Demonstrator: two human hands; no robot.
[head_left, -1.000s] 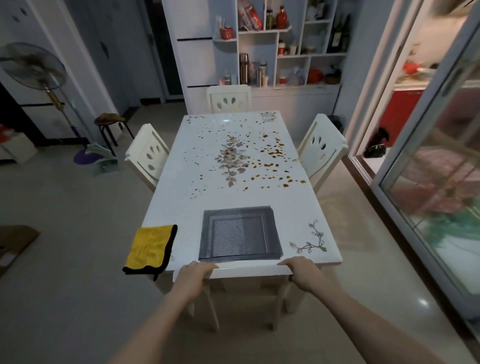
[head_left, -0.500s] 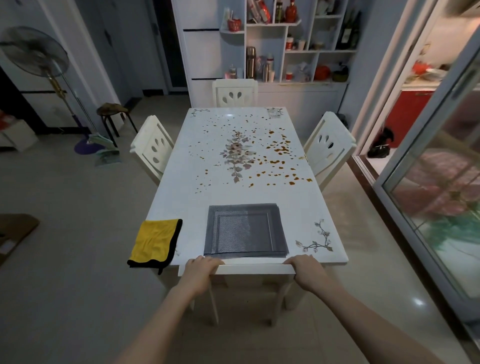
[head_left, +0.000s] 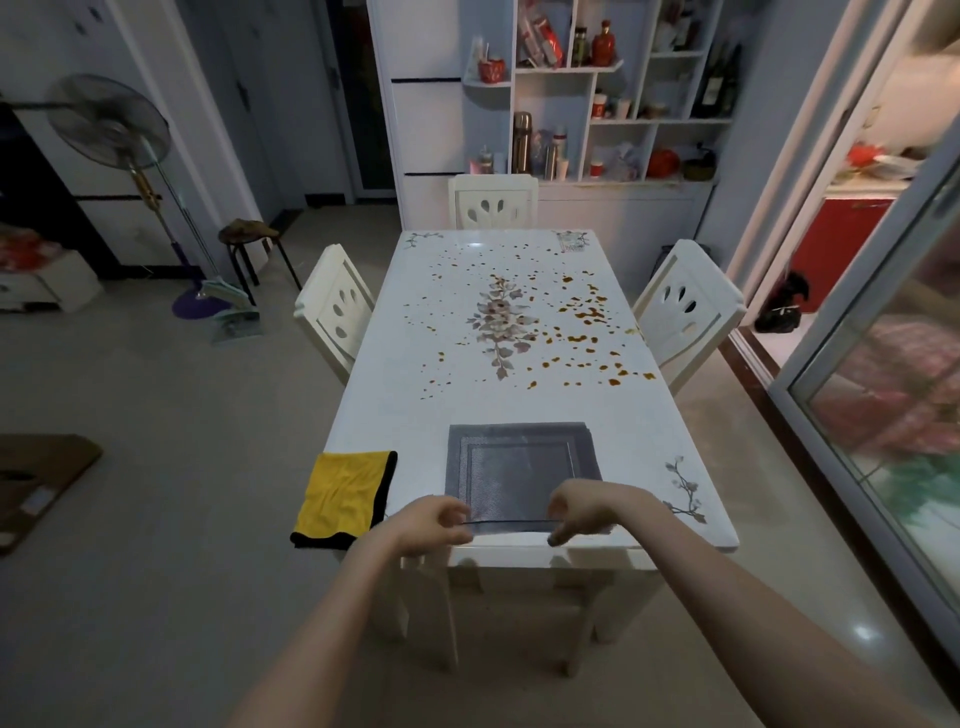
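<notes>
A grey square placemat (head_left: 519, 460) lies at the near end of the white table (head_left: 395, 395). My left hand (head_left: 428, 525) pinches its near left corner. My right hand (head_left: 589, 512) pinches its near right corner, fingers curled down over the edge. The mat's near edge is lifted slightly off the table. A yellow cloth with black trim (head_left: 343, 491) hangs over the table's near left corner, just left of my left hand. Orange-brown spots (head_left: 587, 317) are scattered over the middle and far right of the table top.
A white chair (head_left: 519, 556) is tucked under the near end, below my hands. More white chairs stand at the left (head_left: 335, 312), far end (head_left: 493, 200) and right (head_left: 685, 306). A glass sliding door (head_left: 883, 415) runs along the right; a fan (head_left: 111, 124) and stool (head_left: 249, 239) stand far left.
Both hands have let go of the near chair's top rail and moved up onto the placemat's near edge, closer together. The view has shifted slightly.
</notes>
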